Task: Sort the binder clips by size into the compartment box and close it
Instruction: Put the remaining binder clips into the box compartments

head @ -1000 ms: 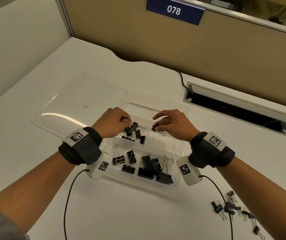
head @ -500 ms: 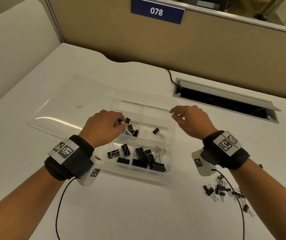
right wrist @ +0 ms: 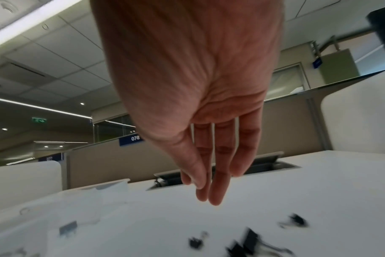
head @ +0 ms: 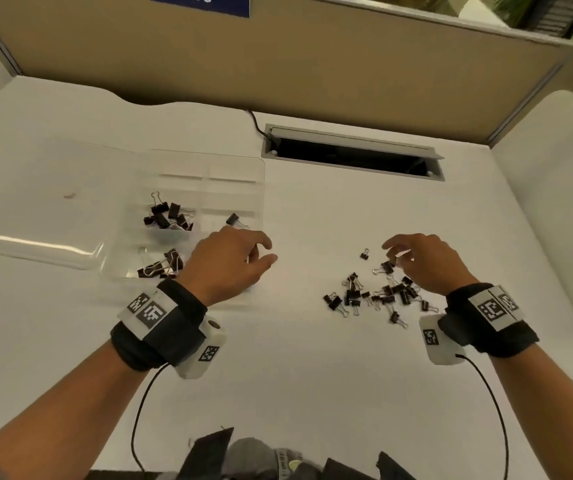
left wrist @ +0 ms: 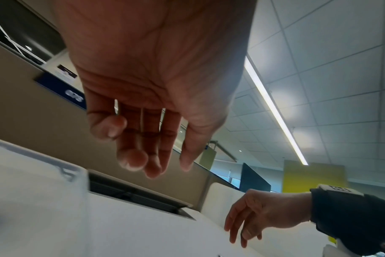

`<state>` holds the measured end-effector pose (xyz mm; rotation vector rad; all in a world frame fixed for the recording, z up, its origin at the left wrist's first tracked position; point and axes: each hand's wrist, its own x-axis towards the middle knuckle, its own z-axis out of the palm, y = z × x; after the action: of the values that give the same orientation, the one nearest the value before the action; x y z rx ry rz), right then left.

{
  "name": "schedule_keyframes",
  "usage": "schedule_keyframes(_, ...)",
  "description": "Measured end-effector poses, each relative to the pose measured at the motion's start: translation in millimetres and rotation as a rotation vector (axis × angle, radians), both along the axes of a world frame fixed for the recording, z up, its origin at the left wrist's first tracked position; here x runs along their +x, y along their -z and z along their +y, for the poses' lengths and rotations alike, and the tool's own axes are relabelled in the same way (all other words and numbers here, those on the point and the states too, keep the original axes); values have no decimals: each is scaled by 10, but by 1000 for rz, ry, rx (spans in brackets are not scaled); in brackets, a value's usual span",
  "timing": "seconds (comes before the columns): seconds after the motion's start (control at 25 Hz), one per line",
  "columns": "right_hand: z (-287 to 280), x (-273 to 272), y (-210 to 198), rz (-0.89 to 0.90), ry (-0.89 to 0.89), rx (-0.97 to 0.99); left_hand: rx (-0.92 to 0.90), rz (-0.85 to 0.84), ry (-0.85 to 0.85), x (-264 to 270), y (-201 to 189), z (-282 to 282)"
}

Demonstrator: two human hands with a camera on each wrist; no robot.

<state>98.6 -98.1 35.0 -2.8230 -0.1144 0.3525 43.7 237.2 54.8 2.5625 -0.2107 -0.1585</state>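
The clear compartment box point(head: 259, 188) stands open at the left. One compartment holds several medium black clips point(head: 168, 216), another a single small clip point(head: 233, 220), and the front one larger clips point(head: 160, 266). My left hand point(head: 267, 251) hovers over the box's right front corner, fingers relaxed and holding nothing; the left wrist view shows the left hand point(left wrist: 158, 165) empty. My right hand point(head: 394, 252) hangs over the far edge of the loose clip pile point(head: 375, 294), fingers pointing down. In the right wrist view the right hand point(right wrist: 207, 191) is empty above blurred clips point(right wrist: 251, 238).
The box's clear lid point(head: 35, 209) lies flat to the left. A recessed cable port point(head: 351, 157) opens in the desk behind the pile. A beige partition point(head: 313, 64) bounds the far edge. Dark objects point(head: 243, 455) sit at the near edge.
Both hands left the box. The left let go of its clip and drew back to the box's right front corner. The right hand swung right to above the loose pile.
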Motion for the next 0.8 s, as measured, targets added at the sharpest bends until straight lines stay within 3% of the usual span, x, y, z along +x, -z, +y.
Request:
schedule_keyframes(0.28, -681, -527, 377, 130, -24, -54, 130, 127, 159, -20, 610, -1126)
schedule_keyframes(0.48, -363, -454, 524, 11, -265, 74, 268, 165, 79, -33, 960, -1491)
schedule_keyframes(0.6, -56, -304, 568, -67, -434, -25, 253, 167, 19, -58, 1002, -1530)
schedule_keyframes(0.8, 102, -183, 671, -29, -583, -207, 170, 171, -80, -163, 1034, -1526)
